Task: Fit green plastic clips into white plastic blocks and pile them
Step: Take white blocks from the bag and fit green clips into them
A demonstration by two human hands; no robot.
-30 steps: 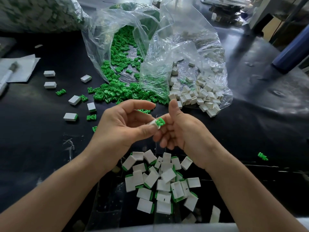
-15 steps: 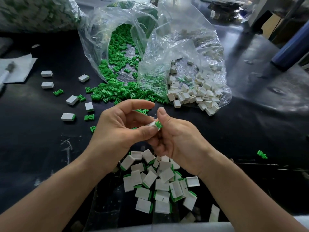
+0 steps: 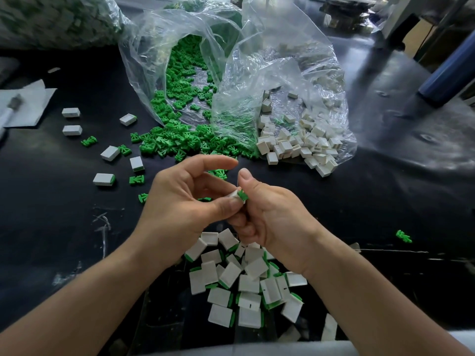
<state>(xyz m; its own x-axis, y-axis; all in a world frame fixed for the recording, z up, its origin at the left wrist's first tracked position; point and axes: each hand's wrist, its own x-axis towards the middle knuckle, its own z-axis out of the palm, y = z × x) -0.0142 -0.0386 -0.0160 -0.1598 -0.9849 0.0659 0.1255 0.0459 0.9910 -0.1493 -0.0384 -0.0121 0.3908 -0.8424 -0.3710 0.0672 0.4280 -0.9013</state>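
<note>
1. Above the worktop [image 3: 51, 227], the left hand [image 3: 185, 204] pinches a white block [image 3: 234, 195] between its thumb and fingers [image 3: 218, 185]. The right hand [image 3: 272, 219], fingers curled and thumb raised, holds a green clip [image 3: 242, 196] at the block's end.
2. The clip is bright green and the block is small and white.
3. The left thumb hides most of the block, so how deep the clip sits cannot be told.

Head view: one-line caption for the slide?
Left hand and right hand fit a green clip into a white block above the finished pile.
</note>
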